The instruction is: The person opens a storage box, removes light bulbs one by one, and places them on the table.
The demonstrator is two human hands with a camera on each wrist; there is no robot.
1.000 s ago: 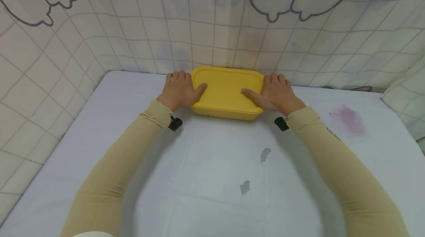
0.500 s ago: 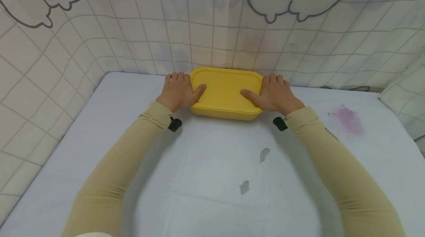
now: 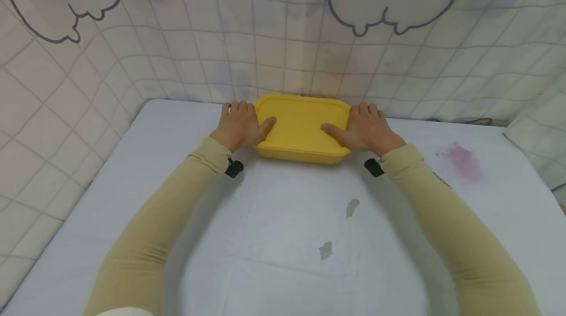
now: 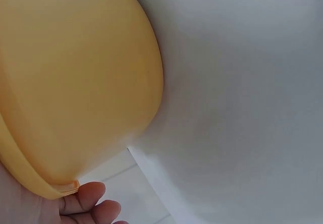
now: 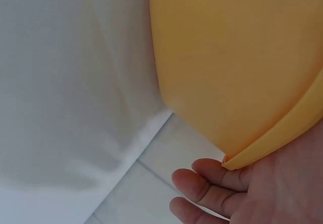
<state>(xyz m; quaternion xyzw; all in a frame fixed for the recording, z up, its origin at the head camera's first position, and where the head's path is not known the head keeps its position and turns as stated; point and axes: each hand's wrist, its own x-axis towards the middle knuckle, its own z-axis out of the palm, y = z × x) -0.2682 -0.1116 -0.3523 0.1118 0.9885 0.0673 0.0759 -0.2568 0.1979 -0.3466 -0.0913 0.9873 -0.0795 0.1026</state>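
A yellow rectangular lidded container [image 3: 300, 122] with rounded corners sits at the far edge of the white table, its lid on. At its left end my left hand [image 3: 240, 123] grips it, thumb lying over the lid and fingers along the outer side. My right hand [image 3: 364, 128] holds the opposite end in the same way. In the left wrist view, the container's wall [image 4: 91, 72] fills the upper left, and fingertips [image 4: 93, 196] show below its rim. The right wrist view has the wall [image 5: 237, 52] at upper right, with curled fingers [image 5: 202, 188] beneath the rim.
A white curtain [image 3: 199, 36] with a grid pattern hangs right behind the table's far edge and along the left side. The white tabletop [image 3: 274, 217] bears a pink stain [image 3: 462, 161] at right and two grey worn patches. A dark cord [image 3: 479, 121] lies at the back right.
The head view has tilted slightly, so the scene sits a little lower in it. Both hands keep their hold on the container, which stays at the far edge.
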